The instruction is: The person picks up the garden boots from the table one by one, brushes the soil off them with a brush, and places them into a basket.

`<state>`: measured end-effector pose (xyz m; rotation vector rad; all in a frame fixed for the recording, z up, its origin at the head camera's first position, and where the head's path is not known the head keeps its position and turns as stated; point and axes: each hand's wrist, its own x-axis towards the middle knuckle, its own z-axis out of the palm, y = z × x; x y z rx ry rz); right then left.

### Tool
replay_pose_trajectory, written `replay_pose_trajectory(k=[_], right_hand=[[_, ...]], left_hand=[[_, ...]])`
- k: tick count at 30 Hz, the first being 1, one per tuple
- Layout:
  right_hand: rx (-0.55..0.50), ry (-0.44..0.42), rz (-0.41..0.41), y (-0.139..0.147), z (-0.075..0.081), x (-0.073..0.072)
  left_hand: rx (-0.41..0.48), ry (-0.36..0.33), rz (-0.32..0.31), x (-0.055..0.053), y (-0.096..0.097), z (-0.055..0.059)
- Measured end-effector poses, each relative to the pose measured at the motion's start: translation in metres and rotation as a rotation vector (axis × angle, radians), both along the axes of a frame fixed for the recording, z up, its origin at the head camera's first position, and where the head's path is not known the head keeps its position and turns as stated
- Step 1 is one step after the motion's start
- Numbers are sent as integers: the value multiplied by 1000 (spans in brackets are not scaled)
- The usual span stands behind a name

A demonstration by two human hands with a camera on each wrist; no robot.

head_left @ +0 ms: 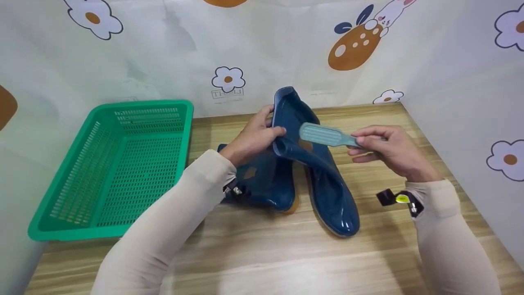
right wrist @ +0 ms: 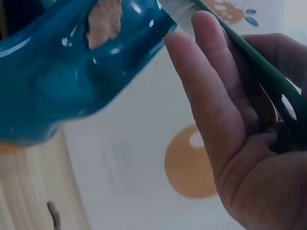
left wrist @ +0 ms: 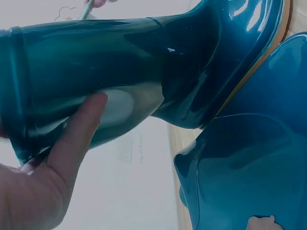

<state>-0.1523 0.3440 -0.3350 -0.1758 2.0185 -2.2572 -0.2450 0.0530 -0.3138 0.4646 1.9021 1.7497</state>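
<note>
My left hand (head_left: 254, 134) grips the top of a dark blue rubber boot (head_left: 333, 192), which it holds tilted, toe toward me. A brown, clay-like patch (right wrist: 104, 23) sticks to its shaft. My right hand (head_left: 389, 149) pinches the handle of a pale green brush (head_left: 321, 134). The brush head is over the held boot's shaft; white bristles (right wrist: 180, 12) face the boot in the right wrist view, and whether they touch it I cannot tell. Beside it on the table lies a second blue boot (head_left: 268, 186), with another brown patch (head_left: 250, 173), partly behind my left wrist.
A green plastic basket (head_left: 187, 143) stands on the left of the wooden table (head_left: 266, 254). Behind and to the right hangs a pale sheet (head_left: 262, 45) printed with flowers. A small brown piece (right wrist: 53, 215) shows on the table in the right wrist view.
</note>
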Motion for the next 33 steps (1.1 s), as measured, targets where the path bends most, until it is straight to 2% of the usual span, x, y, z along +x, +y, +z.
replay_pose_trajectory(k=[2,5,7,11,14,17,21,25,33], right_hand=[[24,-24,13,-9,0,-6],[84,-82,27,-15,-5,-12],[118,-119,28,-14,-9,-12],[177,-162,-2,-3,-16,-7],[156,-163,-22,6,-17,-3],[80,-132,-26,9,-14,-1],[17,-100,13,-1,-9,-5],[95,-124,57,-16,-9,-13],[175,-207,-15,-14,-16,-14]], left_hand=[[10,1,-10,1,-1,0],[-21,43,-27,2,-4,-1],[-61,78,-26,2,-6,-3],[-70,107,-35,2,-7,-6],[-49,108,-41,2,-7,-8],[-42,95,-36,3,-7,-7],[-57,90,-28,4,-5,-7],[-50,111,-2,4,-4,-7],[-67,121,32,3,-9,-9]])
